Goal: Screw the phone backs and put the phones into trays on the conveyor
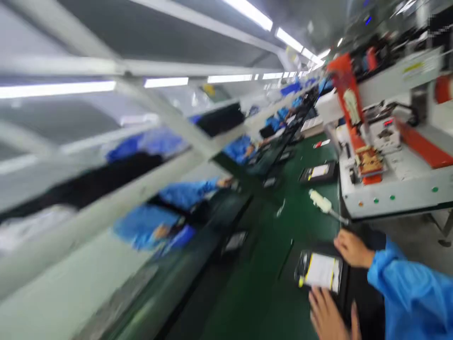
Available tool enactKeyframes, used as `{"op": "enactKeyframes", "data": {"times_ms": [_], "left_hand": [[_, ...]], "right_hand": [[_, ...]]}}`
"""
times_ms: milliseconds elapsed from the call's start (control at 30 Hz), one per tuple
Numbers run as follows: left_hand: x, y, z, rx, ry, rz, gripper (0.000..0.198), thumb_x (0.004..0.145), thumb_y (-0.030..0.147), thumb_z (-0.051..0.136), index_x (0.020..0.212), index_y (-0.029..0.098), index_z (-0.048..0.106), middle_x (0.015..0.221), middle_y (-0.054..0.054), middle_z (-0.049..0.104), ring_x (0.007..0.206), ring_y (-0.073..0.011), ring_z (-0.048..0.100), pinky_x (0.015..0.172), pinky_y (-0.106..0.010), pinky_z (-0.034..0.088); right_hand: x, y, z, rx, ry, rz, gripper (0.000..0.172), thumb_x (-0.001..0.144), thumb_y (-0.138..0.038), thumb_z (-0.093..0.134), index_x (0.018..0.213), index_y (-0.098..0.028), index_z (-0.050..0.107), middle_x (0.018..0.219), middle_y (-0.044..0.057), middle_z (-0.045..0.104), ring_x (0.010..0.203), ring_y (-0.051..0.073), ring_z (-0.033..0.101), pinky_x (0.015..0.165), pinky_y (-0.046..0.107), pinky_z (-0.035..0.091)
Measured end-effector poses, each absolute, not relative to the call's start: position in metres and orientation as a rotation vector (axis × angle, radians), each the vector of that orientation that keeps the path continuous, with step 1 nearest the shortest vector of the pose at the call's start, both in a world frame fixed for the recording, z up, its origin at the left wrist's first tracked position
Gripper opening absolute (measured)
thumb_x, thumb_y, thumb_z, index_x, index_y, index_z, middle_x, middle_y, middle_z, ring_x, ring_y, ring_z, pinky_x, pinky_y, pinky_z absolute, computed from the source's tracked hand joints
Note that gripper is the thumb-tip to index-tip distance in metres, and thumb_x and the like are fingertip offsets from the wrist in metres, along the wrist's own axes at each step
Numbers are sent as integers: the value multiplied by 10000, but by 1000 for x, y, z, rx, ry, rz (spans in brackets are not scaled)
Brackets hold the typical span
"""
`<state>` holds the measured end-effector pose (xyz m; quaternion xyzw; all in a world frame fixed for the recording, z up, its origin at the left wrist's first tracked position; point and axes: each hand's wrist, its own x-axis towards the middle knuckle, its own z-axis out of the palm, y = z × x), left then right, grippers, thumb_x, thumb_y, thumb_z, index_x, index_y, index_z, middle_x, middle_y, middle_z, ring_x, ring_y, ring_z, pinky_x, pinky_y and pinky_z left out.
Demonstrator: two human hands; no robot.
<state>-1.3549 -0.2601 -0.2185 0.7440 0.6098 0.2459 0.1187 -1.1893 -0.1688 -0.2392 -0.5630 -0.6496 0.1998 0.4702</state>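
The picture is tilted and blurred by motion. A black device (320,273) with a white and yellow label lies flat on a dark mat at the lower right of the green belt (269,283). My right hand (351,249), in a blue sleeve, curls over the device's far right edge. My left hand (329,317) lies flat with fingers apart just below the device's near edge, touching or almost touching it. Neither hand lifts the device.
A white handheld tool (320,201) with a cable lies on the belt beyond the device. Further up lies a second black labelled device (318,173). A white machine with orange parts (389,156) stands on the right. People in blue coats (166,222) work across the belt, under a white shelf frame (141,118).
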Motion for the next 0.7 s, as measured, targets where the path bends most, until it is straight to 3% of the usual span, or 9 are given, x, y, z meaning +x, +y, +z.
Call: {"op": "enactKeyframes", "data": {"times_ms": [100, 200, 300, 400, 567, 700], "left_hand": [[-1362, -286, -236, 2192, 1839, 790, 733, 909, 401, 448, 1512, 134, 130, 1589, -208, 124, 1471, -336, 67, 1147, -608, 261], [-1357, -288, -239, 2238, 1821, 883, 732, 922, 341, 456, 1514, 149, 69, 1592, -222, 92, 1474, -326, 70, 1112, -592, 340], [-1355, -287, -235, 2215, 1815, 931, 753, 919, 318, 465, 1514, 156, 33, 1586, -234, 116, 1471, -323, 94, 1094, -570, 383], [-1359, -291, -234, 2213, 1928, 901, 824, 897, 351, 508, 1513, 148, -1, 1565, -260, 172, 1459, -358, 135, 1077, -625, 375], [-1367, -298, -236, 2196, 2040, 795, 883, 874, 437, 523, 1513, 128, -3, 1480, -240, 391, 1409, -388, 291, 1051, -669, 384], [-1367, -298, -233, 2182, 2061, 750, 871, 870, 448, 522, 1515, 129, 32, 1464, -218, 426, 1399, -396, 312, 1044, -670, 390]], "right_hand": [[-1184, -162, -242, -1342, -1658, 555, 327, 972, -240, 416, 778, -162, 667, 818, 54, 568, 776, 159, 568, 736, 296, 458], [-1175, -159, -240, -1329, -1677, 541, 373, 979, -355, 407, 822, -168, 688, 802, 59, 580, 773, 171, 579, 733, 301, 458], [-1167, -164, -237, -1343, -1633, 493, 426, 971, -455, 407, 835, -162, 685, 792, 64, 609, 747, 176, 586, 702, 300, 467], [-1159, -167, -234, -1367, -1565, 473, 444, 961, -504, 409, 888, -159, 680, 845, 76, 643, 756, 185, 604, 675, 298, 481], [-1144, -157, -223, -1379, -1481, 496, 409, 916, -519, 486, 948, -161, 682, 844, 75, 647, 662, 170, 601, 578, 283, 485], [-1141, -147, -225, -1403, -1398, 595, 404, 879, -511, 529, 967, -145, 675, 757, 62, 645, 611, 168, 614, 538, 271, 482]]}}
